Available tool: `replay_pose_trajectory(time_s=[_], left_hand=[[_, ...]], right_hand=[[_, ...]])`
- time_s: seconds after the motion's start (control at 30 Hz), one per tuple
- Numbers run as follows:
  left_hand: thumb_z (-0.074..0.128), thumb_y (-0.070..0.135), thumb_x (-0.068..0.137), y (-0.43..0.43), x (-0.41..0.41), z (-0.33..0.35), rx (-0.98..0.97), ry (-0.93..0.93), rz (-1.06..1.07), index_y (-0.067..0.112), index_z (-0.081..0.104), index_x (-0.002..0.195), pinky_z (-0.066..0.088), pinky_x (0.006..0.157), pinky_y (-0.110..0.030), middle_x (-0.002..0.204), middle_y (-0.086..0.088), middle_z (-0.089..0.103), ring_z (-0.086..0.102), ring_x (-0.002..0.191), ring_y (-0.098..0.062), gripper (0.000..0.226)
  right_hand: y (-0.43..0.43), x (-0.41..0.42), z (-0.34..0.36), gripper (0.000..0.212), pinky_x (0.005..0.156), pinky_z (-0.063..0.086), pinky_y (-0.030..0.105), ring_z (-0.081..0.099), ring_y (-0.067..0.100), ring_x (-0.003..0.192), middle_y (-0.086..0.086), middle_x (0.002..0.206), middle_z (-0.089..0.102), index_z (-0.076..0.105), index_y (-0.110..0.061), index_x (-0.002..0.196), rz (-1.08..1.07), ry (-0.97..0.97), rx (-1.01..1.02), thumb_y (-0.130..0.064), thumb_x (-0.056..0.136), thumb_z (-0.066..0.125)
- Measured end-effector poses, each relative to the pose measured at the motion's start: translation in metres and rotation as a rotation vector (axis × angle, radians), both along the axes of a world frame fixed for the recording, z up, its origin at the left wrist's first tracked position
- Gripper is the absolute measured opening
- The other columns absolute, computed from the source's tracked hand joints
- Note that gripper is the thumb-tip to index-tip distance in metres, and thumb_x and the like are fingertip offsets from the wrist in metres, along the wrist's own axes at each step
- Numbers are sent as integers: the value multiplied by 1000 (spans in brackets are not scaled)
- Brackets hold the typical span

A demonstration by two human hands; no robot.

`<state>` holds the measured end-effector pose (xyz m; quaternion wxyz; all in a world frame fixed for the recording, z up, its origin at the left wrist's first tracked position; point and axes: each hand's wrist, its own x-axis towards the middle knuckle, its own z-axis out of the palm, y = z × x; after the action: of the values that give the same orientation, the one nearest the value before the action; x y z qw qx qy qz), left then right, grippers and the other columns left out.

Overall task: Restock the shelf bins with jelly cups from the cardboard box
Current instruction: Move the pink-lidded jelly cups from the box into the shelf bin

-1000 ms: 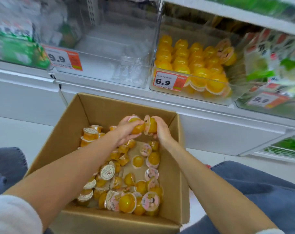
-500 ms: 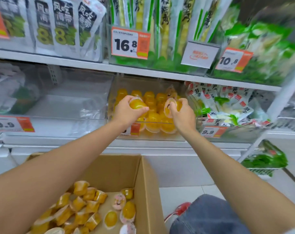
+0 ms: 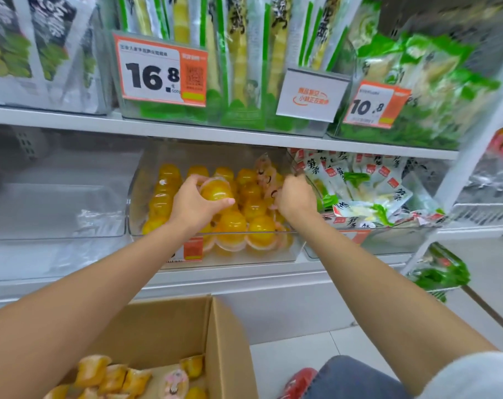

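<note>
Over the clear shelf bin [image 3: 238,232] of yellow jelly cups [image 3: 256,210], the left hand [image 3: 194,207] gripped one jelly cup [image 3: 215,192]; whether the curled right hand [image 3: 296,197] held anything could not be told; above, the left price tag [image 3: 158,70] read 16.8, the right price tag [image 3: 374,105] 10.8.

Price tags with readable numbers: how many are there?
2: the 16.8 tag at upper middle, the 10.8 tag right of it. Lower tags are partly hidden.

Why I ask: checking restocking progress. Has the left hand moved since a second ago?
Yes. The left hand has risen from the box to over the bin, holding a cup.
</note>
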<state>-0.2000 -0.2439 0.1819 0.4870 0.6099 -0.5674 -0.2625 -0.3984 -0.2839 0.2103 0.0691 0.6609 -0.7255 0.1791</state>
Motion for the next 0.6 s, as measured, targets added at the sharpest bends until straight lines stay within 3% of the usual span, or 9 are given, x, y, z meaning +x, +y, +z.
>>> replay_pose_trajectory(time_s=[0.07,0.1,0.2,0.3,0.4,0.47,0.53,0.6], left_hand=[[87,37,64,4,-3,6,9,-7,-7,21,49,115,53,80,-32,113,0,58,58,101,-18,66],[88,37,63,5,-7,9,6,-9,-14,22,48,112,53,79,-33,110,0,58,58,98,-18,65],[90,36,61,8,-23,20,2,38,-48,18,50,111,54,78,-36,101,0,60,59,91,-17,67],[90,32,61,12,-37,28,-32,31,-51,18,52,106,49,72,-29,96,2,60,57,87,-15,61],[90,24,58,14,-44,31,-124,-76,-99,21,53,105,47,74,-27,105,0,61,57,95,-16,60],[89,20,59,13,-43,29,-120,-145,-197,22,51,122,48,83,-26,121,-3,57,55,112,-18,74],[85,24,67,14,-35,25,-74,-262,-248,22,40,140,45,94,-28,139,-4,48,47,126,-20,86],[74,38,80,15,-19,16,-16,-513,-221,22,33,146,37,108,-39,147,-4,42,39,135,-24,80]], right_hand=[[8,3,4,32,83,53,42,62,33,101,14,126,52,57,-7,120,114,-132,-104,-14,91,49],[12,5,6,36,82,54,41,62,28,99,11,125,56,58,-10,123,219,-303,-109,-16,88,50],[28,15,16,49,71,51,24,61,12,91,2,121,61,56,-23,131,463,-953,226,-13,83,58],[40,17,22,60,84,50,30,59,18,111,0,130,55,47,-28,138,524,-1124,463,-31,83,69],[40,16,24,50,76,57,29,66,22,99,7,129,58,50,-20,131,470,-1131,452,-41,89,65],[36,12,26,39,70,60,33,67,25,93,11,121,60,55,-16,119,418,-1024,311,-36,88,67],[29,0,31,41,68,60,34,65,25,93,7,110,60,54,-17,117,393,-769,176,-36,85,70],[28,-17,39,43,65,51,24,59,19,92,3,107,58,50,-18,121,401,-383,139,-33,86,70]])
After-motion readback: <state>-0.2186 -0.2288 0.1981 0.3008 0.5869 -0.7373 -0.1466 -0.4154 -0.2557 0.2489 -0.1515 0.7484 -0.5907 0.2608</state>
